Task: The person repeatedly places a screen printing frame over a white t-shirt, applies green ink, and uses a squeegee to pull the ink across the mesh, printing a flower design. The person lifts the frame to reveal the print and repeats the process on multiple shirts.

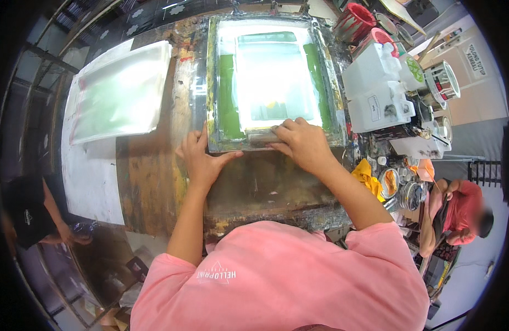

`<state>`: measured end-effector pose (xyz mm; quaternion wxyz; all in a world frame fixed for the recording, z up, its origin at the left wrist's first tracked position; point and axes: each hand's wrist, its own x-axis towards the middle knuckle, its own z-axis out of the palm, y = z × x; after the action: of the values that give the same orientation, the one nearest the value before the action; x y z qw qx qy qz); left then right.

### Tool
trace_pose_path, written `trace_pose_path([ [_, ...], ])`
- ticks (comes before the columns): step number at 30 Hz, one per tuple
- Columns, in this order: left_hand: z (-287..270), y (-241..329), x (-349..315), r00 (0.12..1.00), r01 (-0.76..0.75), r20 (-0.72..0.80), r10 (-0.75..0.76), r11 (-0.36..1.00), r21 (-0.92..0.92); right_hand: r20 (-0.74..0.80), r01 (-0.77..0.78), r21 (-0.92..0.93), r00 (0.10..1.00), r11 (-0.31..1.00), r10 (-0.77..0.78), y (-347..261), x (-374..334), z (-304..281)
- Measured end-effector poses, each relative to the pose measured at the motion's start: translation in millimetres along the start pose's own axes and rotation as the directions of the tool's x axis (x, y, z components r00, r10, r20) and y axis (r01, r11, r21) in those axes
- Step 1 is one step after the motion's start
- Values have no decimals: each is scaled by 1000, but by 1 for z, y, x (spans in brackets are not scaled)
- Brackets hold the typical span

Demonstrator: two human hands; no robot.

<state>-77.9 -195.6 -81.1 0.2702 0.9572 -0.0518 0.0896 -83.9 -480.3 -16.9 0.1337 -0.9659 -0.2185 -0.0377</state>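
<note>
Grey flat-bladed squeegee (261, 135) lies along the near rail of the rectangular metal-framed printing screen with green mesh (224, 94). It is likely light and stiff, its handle slick with ink; best gripped along the top edge. Right hand (301, 144) is clamped over its right end, at 6 o'clock of the screen. Left hand (202, 160) lies flat and open, holding nothing, on the stained brown worktable (254, 187) at the frame's 7 o'clock corner, touching it.
</note>
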Motion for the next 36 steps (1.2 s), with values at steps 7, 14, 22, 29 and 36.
trace_pose_path([
  [7,-5,2,0,999,-39,-21,39,999,-2,-143,42,-127,988,991,-60,54,79,27],
  [14,-4,-1,1,997,-53,-66,50,998,-37,-83,41,-117,995,992,-51,120,191,16],
  [22,8,-6,0,985,-115,-150,90,978,-173,7,47,-30,999,998,-46,150,245,-23],
  [29,9,-8,-5,972,-161,-190,137,980,-116,-184,44,-160,980,986,-73,110,176,21],
  [36,6,-4,-5,971,-149,-204,125,983,-105,-79,26,-123,996,992,-36,21,47,-6],
])
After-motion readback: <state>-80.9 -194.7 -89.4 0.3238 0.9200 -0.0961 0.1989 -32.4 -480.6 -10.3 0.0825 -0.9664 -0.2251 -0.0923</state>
